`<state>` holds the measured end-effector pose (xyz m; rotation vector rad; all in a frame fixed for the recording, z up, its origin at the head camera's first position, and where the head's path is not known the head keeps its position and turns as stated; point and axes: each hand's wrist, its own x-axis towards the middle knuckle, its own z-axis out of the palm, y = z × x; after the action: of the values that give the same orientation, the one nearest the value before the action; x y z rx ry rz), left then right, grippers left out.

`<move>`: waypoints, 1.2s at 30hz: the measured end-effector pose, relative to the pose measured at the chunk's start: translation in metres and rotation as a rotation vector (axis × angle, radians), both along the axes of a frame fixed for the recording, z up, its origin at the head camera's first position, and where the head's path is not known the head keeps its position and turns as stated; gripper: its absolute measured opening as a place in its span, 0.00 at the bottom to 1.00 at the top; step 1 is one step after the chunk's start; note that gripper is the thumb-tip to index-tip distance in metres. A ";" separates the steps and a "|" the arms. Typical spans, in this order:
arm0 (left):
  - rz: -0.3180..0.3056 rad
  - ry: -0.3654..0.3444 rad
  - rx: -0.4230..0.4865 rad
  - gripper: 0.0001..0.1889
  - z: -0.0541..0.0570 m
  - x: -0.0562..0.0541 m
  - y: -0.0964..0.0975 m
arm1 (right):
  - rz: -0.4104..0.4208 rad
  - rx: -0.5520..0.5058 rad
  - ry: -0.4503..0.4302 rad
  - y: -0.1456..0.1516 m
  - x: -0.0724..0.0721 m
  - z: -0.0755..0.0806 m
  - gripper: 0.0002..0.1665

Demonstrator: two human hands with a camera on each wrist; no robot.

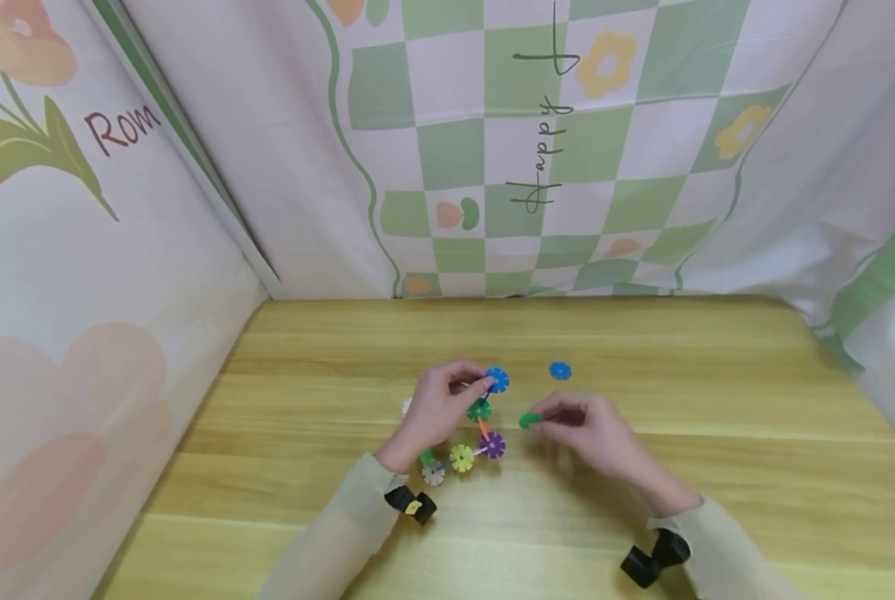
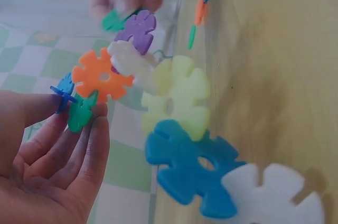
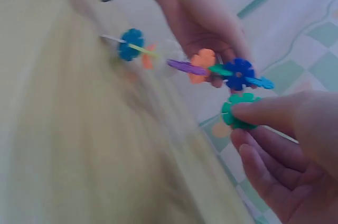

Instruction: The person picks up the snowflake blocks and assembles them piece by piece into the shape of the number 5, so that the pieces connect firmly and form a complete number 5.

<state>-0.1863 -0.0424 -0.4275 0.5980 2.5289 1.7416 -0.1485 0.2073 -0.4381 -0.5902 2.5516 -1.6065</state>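
Note:
Flower-shaped plastic linking discs make a chain that curves beside and under my left hand [image 1: 440, 404]. In the head view it shows a purple disc [image 1: 492, 445], a yellow disc [image 1: 462, 457] and a white disc [image 1: 433, 473]. My left thumb and fingers pinch its end near a blue disc [image 1: 497, 380], with a green disc [image 2: 81, 113] by the fingers in the left wrist view. A short gap away, my right hand [image 1: 590, 429] pinches a single green disc [image 3: 241, 111] between thumb and fingers. Part of the chain is hidden behind the left hand.
A loose blue disc [image 1: 560, 370] lies on the wooden table [image 1: 755, 400] beyond the right hand. Patterned curtain cloth [image 1: 447, 150] hangs along the table's far edge, with another panel [image 1: 117, 275] at the left. Each wrist wears a black camera.

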 end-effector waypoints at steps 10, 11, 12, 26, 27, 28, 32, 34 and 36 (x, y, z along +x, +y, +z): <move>-0.029 -0.006 0.030 0.10 -0.004 -0.002 0.003 | -0.144 -0.084 0.024 -0.005 -0.016 0.013 0.11; -0.030 -0.009 0.032 0.09 -0.004 -0.002 0.004 | -0.142 -0.092 0.028 -0.006 -0.017 0.014 0.10; -0.031 -0.013 0.032 0.09 -0.004 -0.002 0.004 | -0.142 -0.096 0.035 -0.006 -0.018 0.014 0.10; -0.063 -0.008 -0.019 0.11 -0.005 -0.002 0.006 | -0.098 -0.086 0.145 -0.007 -0.023 0.015 0.06; -0.064 -0.009 -0.019 0.11 -0.005 -0.001 0.007 | -0.090 -0.081 0.157 -0.007 -0.023 0.015 0.06; -0.064 -0.010 -0.020 0.11 -0.006 -0.001 0.007 | -0.082 -0.072 0.170 -0.007 -0.023 0.014 0.07; -0.057 -0.019 -0.022 0.11 -0.006 0.001 0.008 | -0.052 -0.050 0.212 -0.006 -0.025 0.013 0.08; -0.052 -0.021 -0.023 0.11 -0.006 0.001 0.008 | -0.044 -0.039 0.221 -0.007 -0.025 0.013 0.08; -0.052 -0.021 -0.021 0.11 -0.006 0.001 0.008 | -0.035 -0.036 0.213 -0.007 -0.025 0.014 0.08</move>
<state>-0.1848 -0.0346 -0.4334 0.6346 2.4916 1.6928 -0.1739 0.2001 -0.4243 -0.7629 2.7002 -1.6886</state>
